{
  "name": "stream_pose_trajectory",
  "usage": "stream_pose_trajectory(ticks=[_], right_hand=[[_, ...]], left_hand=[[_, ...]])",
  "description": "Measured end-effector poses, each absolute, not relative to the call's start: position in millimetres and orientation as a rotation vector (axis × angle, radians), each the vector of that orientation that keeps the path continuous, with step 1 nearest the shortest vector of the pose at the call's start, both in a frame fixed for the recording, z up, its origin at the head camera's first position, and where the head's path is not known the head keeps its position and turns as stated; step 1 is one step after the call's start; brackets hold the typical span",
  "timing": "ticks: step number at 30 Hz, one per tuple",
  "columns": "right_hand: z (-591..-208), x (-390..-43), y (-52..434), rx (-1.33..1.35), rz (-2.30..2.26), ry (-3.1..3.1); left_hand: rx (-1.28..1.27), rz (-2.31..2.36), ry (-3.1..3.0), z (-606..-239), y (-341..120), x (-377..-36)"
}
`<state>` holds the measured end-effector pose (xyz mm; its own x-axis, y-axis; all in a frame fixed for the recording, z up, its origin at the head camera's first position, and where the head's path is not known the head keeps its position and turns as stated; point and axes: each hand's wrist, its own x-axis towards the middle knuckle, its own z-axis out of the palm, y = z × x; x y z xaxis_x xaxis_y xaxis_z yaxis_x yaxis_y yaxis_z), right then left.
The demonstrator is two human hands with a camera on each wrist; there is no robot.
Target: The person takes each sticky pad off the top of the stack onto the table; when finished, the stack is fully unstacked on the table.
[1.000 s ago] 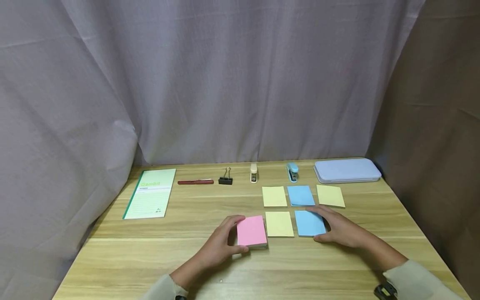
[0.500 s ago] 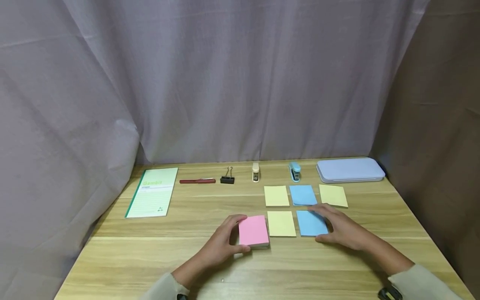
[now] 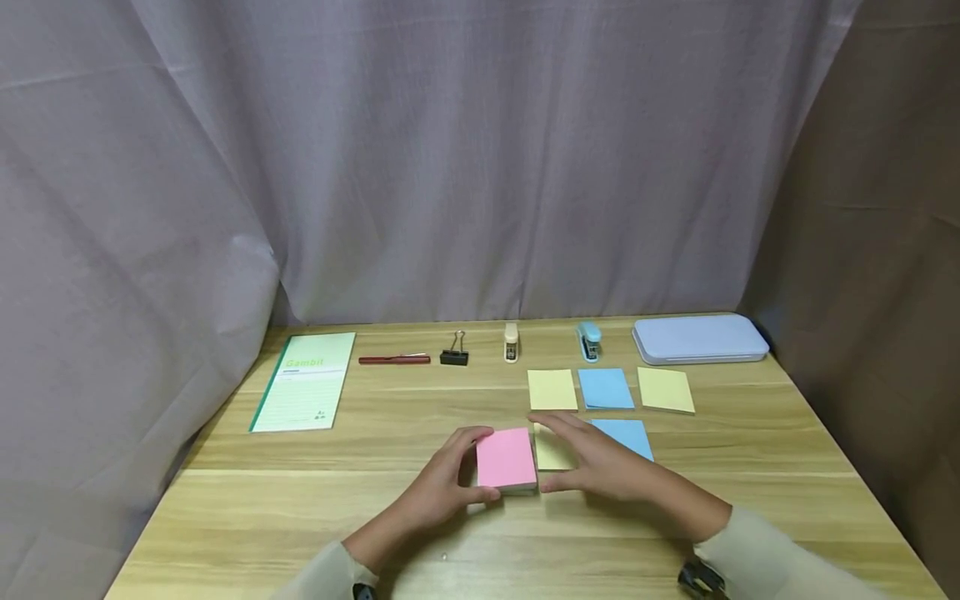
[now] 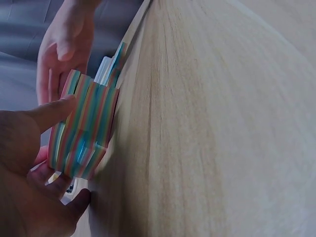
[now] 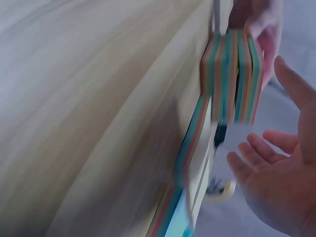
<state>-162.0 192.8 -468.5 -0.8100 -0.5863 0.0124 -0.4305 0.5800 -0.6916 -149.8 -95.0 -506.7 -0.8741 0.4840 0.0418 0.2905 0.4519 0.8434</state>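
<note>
My left hand (image 3: 438,483) holds the left side of a stack of sticky note pads (image 3: 506,458), pink on top, with thumb at the near edge and fingers at the far edge. Multicoloured striped edges of the stack (image 4: 86,123) show in the left wrist view. Just right of it, my right hand (image 3: 603,462) hovers over a yellow sticky note pad (image 3: 551,450), partly covering it. Its fingers and thumb are spread, with nothing between them in the right wrist view. A blue sticky note pad (image 3: 628,435) lies partly hidden behind that hand.
Behind lie a yellow pad (image 3: 552,390), a blue pad (image 3: 605,388) and another yellow pad (image 3: 666,389). Along the back are a notebook (image 3: 303,383), red pen (image 3: 394,360), binder clip (image 3: 453,357), cream stapler (image 3: 512,343), blue stapler (image 3: 589,342) and pale blue case (image 3: 699,339).
My right hand has moved left, from beside the front blue pad to over the front yellow pad, near the stack. The blue pad stayed in place. My left hand keeps its hold.
</note>
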Motion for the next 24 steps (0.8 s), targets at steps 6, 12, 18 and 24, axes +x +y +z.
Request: stream_pose_trajectory(ticks=[6, 12, 18, 24], right_hand=[[-470, -167, 161, -0.924, -1.047, 2.522], [-475, -168, 153, -0.975, -1.011, 2.522], [-478, -167, 151, -0.963, -1.018, 2.543], [-480, -166, 152, -0.952, -1.03, 2.547]], left_hand=[[0.689, 1.396, 2.492, -507, -96, -150], [0.698, 1.4, 2.484, -507, -96, -151], [0.699, 1.401, 2.486, -507, -96, -151], [0.713, 1.389, 2.493, -506, -97, -151]])
